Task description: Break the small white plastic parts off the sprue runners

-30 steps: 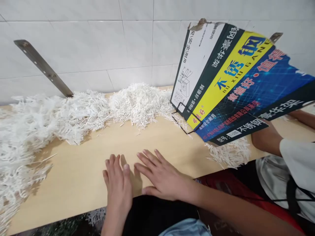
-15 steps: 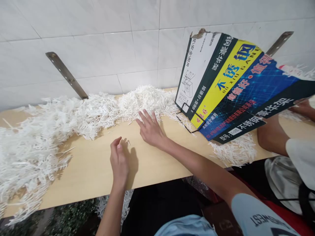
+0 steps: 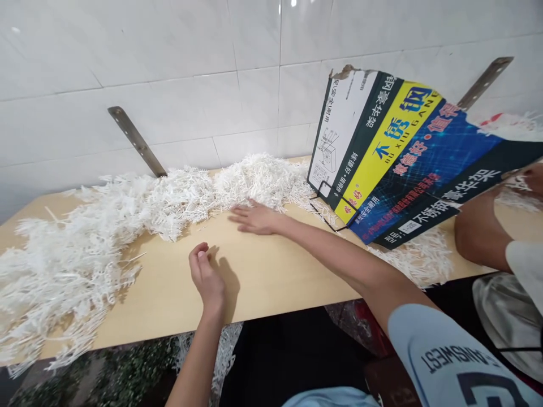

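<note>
Thin, branching white plastic pieces lie in a loose heap along the back of the wooden tabletop, spreading to the left. My right hand rests palm down at the front of the middle heap. Its fingers are stretched out to the left and it grips nothing. Closer to me, my left hand hovers over the bare wood with curled fingers and the thumb against them. Whatever may be inside those fingers is hidden.
A printed cardboard box panel stands tilted at the right, with a black wire frame at its lower corner. Beyond it, another person's arm reaches over the table. Metal brackets rise by the tiled wall.
My right hand has turned from raised, spread fingers to lying flatter and pointing left. The left hand has curled slightly more. The whole view has shifted a little.
</note>
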Available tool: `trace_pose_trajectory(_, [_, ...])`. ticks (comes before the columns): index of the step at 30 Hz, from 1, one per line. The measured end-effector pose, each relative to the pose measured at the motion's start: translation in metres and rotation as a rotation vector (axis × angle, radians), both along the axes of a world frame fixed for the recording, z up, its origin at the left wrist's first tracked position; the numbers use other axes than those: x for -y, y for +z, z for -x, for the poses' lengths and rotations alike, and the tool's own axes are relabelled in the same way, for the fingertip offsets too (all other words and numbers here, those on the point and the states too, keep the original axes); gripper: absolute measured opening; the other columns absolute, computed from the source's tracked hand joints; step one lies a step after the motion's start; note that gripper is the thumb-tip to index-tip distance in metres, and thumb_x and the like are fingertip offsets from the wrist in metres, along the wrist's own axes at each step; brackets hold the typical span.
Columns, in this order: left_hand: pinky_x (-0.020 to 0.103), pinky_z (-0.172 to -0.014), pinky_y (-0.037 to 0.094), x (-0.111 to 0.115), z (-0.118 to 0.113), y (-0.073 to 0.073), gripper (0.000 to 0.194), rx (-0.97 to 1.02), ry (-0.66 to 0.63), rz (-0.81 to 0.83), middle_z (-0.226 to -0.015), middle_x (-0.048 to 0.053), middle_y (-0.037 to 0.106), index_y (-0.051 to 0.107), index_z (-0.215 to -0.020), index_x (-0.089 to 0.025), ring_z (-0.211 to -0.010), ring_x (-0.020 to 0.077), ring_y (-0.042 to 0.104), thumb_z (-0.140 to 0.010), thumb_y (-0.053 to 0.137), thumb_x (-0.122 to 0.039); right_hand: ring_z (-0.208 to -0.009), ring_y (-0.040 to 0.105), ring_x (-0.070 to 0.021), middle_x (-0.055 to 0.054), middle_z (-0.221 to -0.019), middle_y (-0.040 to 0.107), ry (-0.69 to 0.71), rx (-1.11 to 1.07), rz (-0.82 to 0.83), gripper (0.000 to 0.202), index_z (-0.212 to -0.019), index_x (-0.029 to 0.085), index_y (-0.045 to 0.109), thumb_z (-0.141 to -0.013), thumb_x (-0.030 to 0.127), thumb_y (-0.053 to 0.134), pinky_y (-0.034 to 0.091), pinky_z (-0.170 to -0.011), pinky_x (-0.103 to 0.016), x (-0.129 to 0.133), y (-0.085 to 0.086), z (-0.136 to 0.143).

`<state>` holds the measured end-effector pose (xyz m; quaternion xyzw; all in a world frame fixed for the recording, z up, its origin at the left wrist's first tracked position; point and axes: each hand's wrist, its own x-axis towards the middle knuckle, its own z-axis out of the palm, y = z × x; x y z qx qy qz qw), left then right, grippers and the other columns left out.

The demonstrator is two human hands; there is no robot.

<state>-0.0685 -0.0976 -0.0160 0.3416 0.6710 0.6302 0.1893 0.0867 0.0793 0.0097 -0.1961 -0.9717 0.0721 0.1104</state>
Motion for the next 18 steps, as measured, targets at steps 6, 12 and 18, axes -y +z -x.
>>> trace_pose_trajectory(6, [0.038,-0.102,0.046,-0.001,0.001,0.000,0.033,0.005,0.021,0.036,-0.118,0.006,0.064,0.060,-0.107,-0.027,-0.117,0.0222,0.059,-0.103,0.033,-0.046,-0.152,0.038,-0.0282,-0.015,-0.152,0.056,-0.027,-0.270,-0.189,0.041,-0.137,0.015,0.062,-0.105,0.036,0.047,0.017,-0.128,-0.058,0.050,-0.013,-0.039])
trace_pose_trajectory(12, [0.037,-0.095,0.050,-0.009,0.010,-0.002,0.018,0.005,0.042,0.030,-0.111,0.005,0.066,0.061,-0.104,-0.028,-0.107,0.0216,0.064,-0.094,0.047,-0.033,-0.117,0.065,-0.0259,-0.012,-0.114,0.074,-0.229,-0.304,-0.108,0.028,-0.111,0.016,0.070,-0.106,0.028,0.045,0.036,-0.117,-0.053,0.066,-0.022,-0.045])
trace_pose_trajectory(18, [0.046,-0.106,0.043,-0.082,0.061,0.036,0.021,-0.587,0.022,0.050,-0.108,0.011,0.070,0.064,-0.098,-0.022,-0.113,0.0293,0.061,-0.085,0.048,-0.019,-0.099,0.063,-0.0233,-0.010,-0.100,0.072,-0.355,-0.377,-0.076,0.024,-0.098,0.018,0.070,-0.104,0.025,0.047,0.047,-0.096,-0.041,0.059,-0.023,-0.045])
